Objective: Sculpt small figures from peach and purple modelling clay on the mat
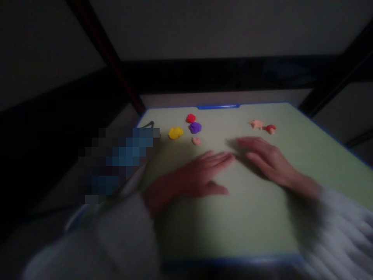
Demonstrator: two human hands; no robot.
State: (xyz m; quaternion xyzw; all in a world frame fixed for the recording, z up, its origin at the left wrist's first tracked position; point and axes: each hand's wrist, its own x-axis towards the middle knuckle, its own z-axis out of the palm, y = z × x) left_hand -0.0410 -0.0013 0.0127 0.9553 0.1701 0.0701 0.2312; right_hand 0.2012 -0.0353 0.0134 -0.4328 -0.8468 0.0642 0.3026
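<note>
My left hand (198, 175) lies flat on the pale green board (262, 217), fingers stretched out toward the right, holding nothing. My right hand (268, 159) rests flat beside it, fingers pointing left, also holding nothing. The fingertips of the two hands nearly meet at the board's middle. Beyond my left hand sit small clay lumps: a yellow one (175, 133), a red one (190, 118), a purple one (195, 127) and a small pink one (196, 141). Farther right lie a pink clay figure (256, 124) and a red-and-pink piece (271, 129).
The board has a blue rim with a blue handle (218, 106) at its far edge. A blurred patch (119, 159) covers something at the board's left side. Dark frame bars and dim floor surround the board. White fuzzy sleeves cover both forearms.
</note>
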